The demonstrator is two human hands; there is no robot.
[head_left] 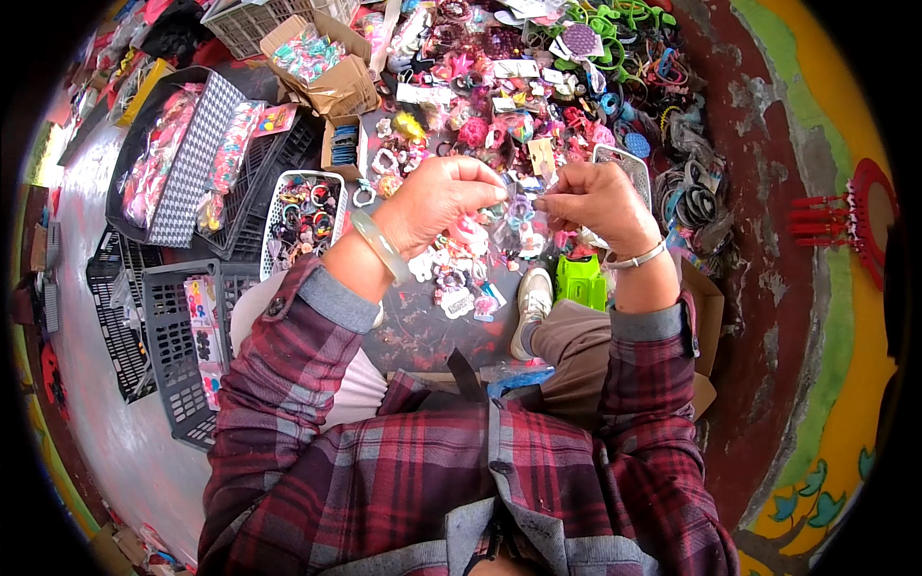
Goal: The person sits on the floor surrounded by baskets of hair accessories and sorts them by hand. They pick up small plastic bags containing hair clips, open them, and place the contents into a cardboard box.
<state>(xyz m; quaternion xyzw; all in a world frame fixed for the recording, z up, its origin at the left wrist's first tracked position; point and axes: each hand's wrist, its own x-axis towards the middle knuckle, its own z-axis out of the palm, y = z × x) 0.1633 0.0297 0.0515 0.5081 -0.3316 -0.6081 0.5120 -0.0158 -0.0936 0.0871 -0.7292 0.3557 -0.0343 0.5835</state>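
**Small packet held over heaped hair accessories**

At frame left, grey crates (178, 346) on the floor. At centre, left hand (444, 202) and right hand (597, 204) both pinched on one small clear packet (519, 213). Beyond, accessory heap (538, 86) largely unsorted; some already binned in a white basket (305, 219).

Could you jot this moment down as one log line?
left hand: pinching small clear packet | right hand: pinching same packet | below: heap of hair accessories | left: white basket

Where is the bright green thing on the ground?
In the head view, the bright green box lies on the ground just below the right hand, right of the white shoe and against the bent knee.
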